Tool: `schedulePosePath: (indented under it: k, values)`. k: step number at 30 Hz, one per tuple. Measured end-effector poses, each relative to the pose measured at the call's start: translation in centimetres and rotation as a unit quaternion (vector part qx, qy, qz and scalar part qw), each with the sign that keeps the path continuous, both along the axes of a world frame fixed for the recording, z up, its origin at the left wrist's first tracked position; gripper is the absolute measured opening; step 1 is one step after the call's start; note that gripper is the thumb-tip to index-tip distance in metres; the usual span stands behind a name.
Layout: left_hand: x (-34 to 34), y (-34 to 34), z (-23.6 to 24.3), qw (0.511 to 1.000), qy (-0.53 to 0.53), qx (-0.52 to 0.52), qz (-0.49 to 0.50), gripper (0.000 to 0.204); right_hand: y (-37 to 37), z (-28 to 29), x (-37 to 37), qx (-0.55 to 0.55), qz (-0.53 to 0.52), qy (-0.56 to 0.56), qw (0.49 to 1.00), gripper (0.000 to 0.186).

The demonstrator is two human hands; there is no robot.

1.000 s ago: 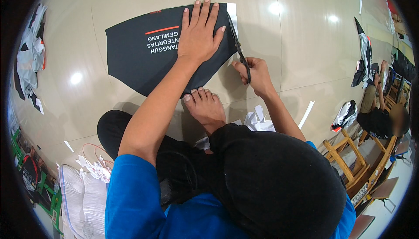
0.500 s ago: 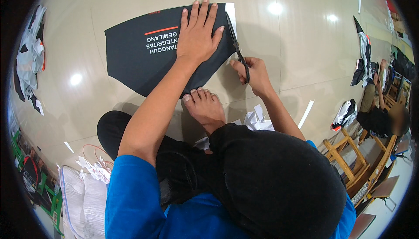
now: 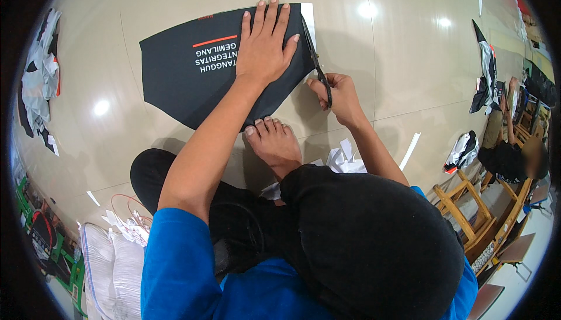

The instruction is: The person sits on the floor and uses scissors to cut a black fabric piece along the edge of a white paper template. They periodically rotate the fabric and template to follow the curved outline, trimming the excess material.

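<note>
My left hand (image 3: 266, 45) lies flat with its fingers stretched out on a black fabric piece (image 3: 169, 69) spread on the floor. The fabric bears white lettering and an orange line. Black-handled scissors (image 3: 317, 62) are in my right hand (image 3: 343, 99), whose fingers are wrapped around the handles. The scissor blades lie along the fabric's right edge, beside a white strip (image 3: 308, 16) that borders it. Whether the blades are fully together is hard to make out. My bare foot (image 3: 273, 142) rests at the fabric's near edge.
White scraps (image 3: 346, 159) lie by my right forearm, with a thin white strip (image 3: 411, 149) farther right. Fabric bundles (image 3: 40, 80) lie at the far left. Wooden stools (image 3: 467, 203) and another person (image 3: 507, 156) are at the right. White sacks (image 3: 105, 261) stand at the lower left.
My right hand and the scissors have shifted very slightly away from me. My left hand stays flat in the same spot on the fabric.
</note>
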State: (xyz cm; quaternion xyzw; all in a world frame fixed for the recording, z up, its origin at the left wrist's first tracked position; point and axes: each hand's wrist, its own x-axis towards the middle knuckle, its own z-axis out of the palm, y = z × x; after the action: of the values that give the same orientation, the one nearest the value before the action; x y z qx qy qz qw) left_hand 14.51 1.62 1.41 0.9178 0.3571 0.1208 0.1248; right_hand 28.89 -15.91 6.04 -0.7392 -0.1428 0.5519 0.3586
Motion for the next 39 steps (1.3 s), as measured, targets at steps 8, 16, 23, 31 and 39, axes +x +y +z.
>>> schedulePosePath:
  k: [8,16,23,31,39]
  values:
    - [0.1,0.0,0.1,1.0,0.006,-0.007,0.003,0.07,-0.1,-0.2,-0.4,0.002,-0.007,0.014,1.0,0.032]
    - [0.1,0.0,0.1,1.0,0.018,-0.006,0.005,0.065,0.2,-0.1,-1.4,0.02,-0.059,0.046,0.997,0.039]
    - [0.1,0.1,0.1,1.0,0.011,-0.011,0.002,0.063,1.0,-0.1,-1.9,0.017,-0.061,0.048,0.997,0.038]
    - [0.2,0.1,0.0,1.0,0.006,-0.01,0.002,0.063,1.1,-0.5,-2.4,0.03,-0.08,0.057,0.995,0.034]
    - [0.2,0.1,-0.1,1.0,0.014,-0.014,0.0,0.063,1.4,-0.6,-4.1,0.055,-0.13,0.115,0.983,0.029]
